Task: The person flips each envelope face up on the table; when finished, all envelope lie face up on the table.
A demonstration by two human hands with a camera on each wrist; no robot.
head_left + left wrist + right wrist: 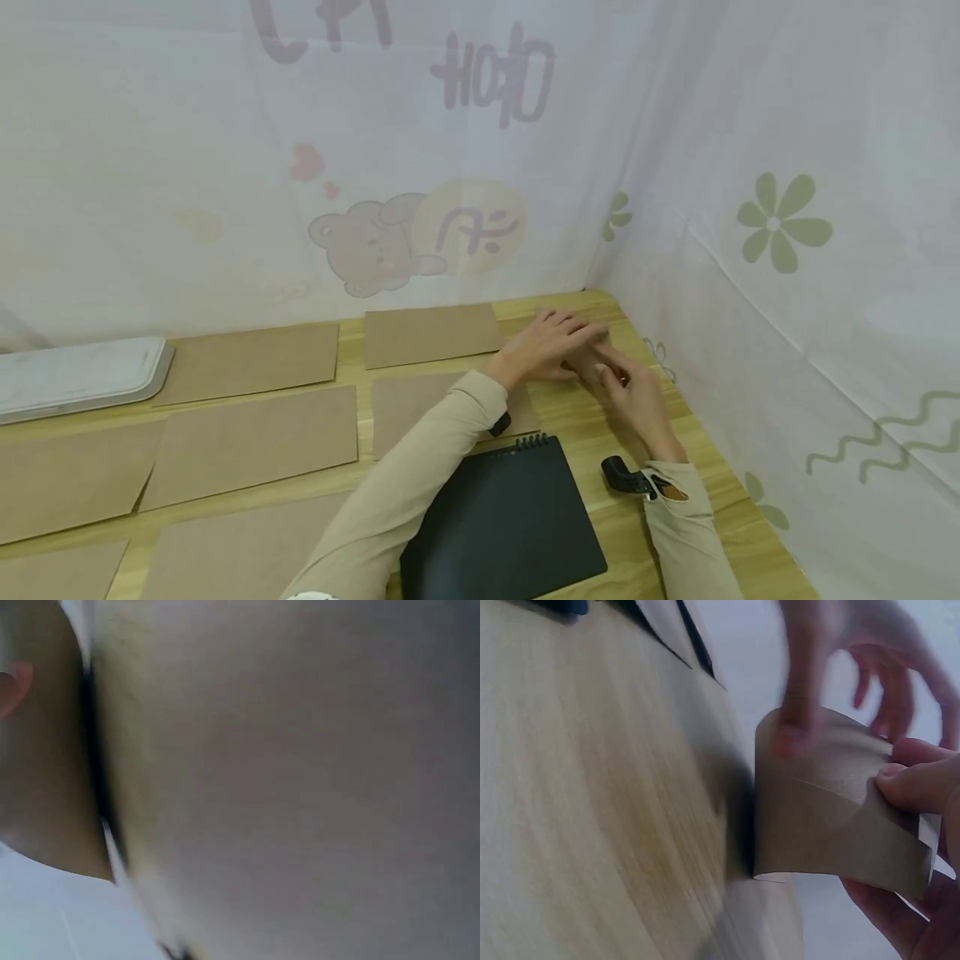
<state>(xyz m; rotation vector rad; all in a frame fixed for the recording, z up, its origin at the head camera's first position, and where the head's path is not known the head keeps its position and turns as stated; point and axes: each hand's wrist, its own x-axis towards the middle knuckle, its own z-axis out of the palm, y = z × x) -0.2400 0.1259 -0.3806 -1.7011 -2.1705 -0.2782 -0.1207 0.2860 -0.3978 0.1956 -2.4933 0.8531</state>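
Observation:
A bent piece of brown cardboard (825, 832) curves round into a loop near the table's far right corner. My right hand (637, 400) pinches its edge, the thumb (911, 786) lying on the outer face and fingers behind. Over the top of the cardboard reaches my left hand (547, 346), blurred in the right wrist view. Its thumb overlaps the near face there, and its loosely bent fingers are spread beyond the upper edge. Blurred brown surfaces fill most of the left wrist view, with a fingertip (15, 688) at its left edge.
A black spiral notebook (517, 525) lies in front of my arms. Several flat brown cardboard sheets (255, 442) cover the table's left and middle. A white flat case (82, 375) stands far left. Printed curtains (480, 150) hang behind and to the right.

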